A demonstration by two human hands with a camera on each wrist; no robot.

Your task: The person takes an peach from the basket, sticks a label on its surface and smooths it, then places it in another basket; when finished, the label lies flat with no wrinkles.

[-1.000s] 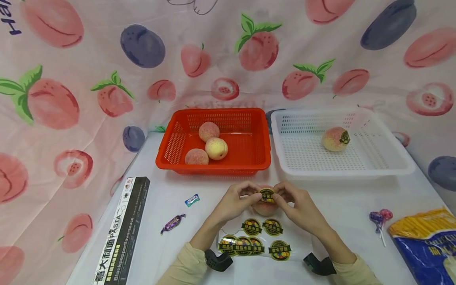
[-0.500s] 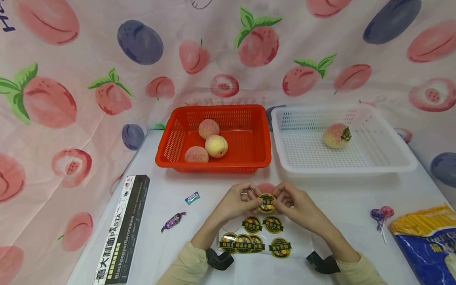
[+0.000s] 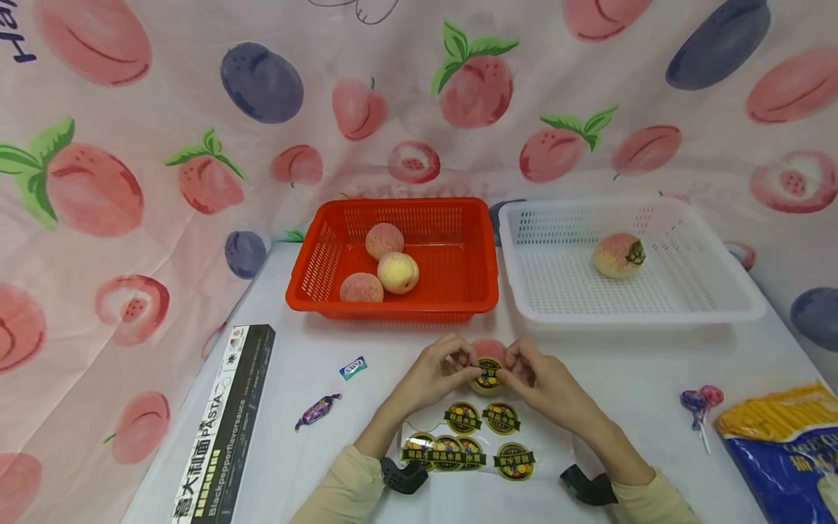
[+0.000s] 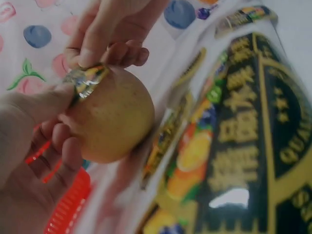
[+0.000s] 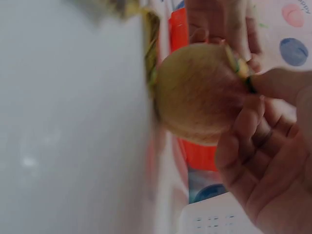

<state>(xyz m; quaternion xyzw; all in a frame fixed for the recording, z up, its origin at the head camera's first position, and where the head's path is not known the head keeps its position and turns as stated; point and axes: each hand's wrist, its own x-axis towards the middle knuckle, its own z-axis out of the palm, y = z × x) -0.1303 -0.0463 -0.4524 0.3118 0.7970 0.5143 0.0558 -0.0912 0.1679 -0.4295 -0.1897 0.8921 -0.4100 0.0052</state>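
Note:
A peach (image 3: 489, 350) sits on the white table between my two hands, pink on top and yellower lower down. Against its near side is a round black-and-gold fruit sticker (image 3: 488, 374). My left hand (image 3: 437, 372) pinches the sticker's left edge, thumb on its face and fingers curled beside the peach. From the opposite side, my right hand (image 3: 548, 384) pinches the right edge. In the left wrist view the shiny sticker (image 4: 87, 84) overlaps the peach's (image 4: 119, 114) upper part. The right wrist view shows the sticker (image 5: 239, 67) nearly edge-on at the peach (image 5: 197, 95).
A sticker sheet (image 3: 556, 444) lies just before the hands. Behind stand a red basket (image 3: 393, 309) with three peaches and a white basket (image 3: 635, 318) with one stickered peach. Left are candies (image 3: 317, 412) and a pasta box (image 3: 225, 422); right, lollipops (image 3: 700, 398) and a blue-yellow bag (image 3: 779, 437).
The sticker, held up in front of the peach between both hands, has shifted down a little from the peach's top to its near side. Both hands keep their hold on its edges.

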